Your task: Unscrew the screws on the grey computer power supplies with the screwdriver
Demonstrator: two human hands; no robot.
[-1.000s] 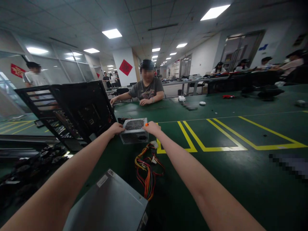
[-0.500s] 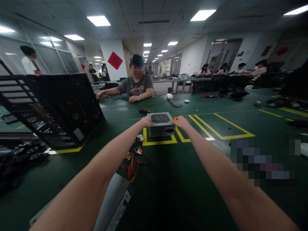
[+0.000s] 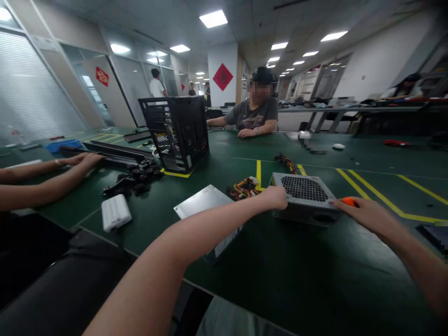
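- Co-worker's hands [image 3: 82, 160] at 9 o'clock: flat on the tabletop [image 3: 315, 270] by long black rails [image 3: 115, 151]. They look to be resting, not gripping.
- White ridged block [image 3: 115, 212] at 8 o'clock, lying loose near the tabletop edge, apart from everything else.
- Pile of small black parts [image 3: 135, 175] at 10 o'clock, heaped just in front of the black PC case [image 3: 178, 133]. The case stands upright with its open side toward the camera, so its interior is reachable.
- Silver metal box [image 3: 210, 210], centre-left, lying flat with a corner over the tabletop edge. It sits under the person's left forearm, and I can't tell if they touch.
- Coloured cable bundle [image 3: 245, 187] at 12 o'clock, spilling out behind the power supply's left end and lying slack on the tabletop.
- Left hand [image 3: 276, 197]: fingers curled against the left end of the power supply [image 3: 304, 198], bracing it from that side.
- Power supply: grey box flat on the tabletop, centre-right, mesh fan grille up, just beside a yellow floor-tape line [image 3: 364, 193]. Held end to end between both hands, so probably steadied or being positioned.
- Right hand [image 3: 364, 215] at 3 o'clock: fingers extended to the right end of the box, closed loosely on an orange-tipped tool [image 3: 349, 201]. The tool's type is too hidden to tell.
- Seated person [image 3: 257, 116] at 12 o'clock across the tabletop, forearms resting on it.
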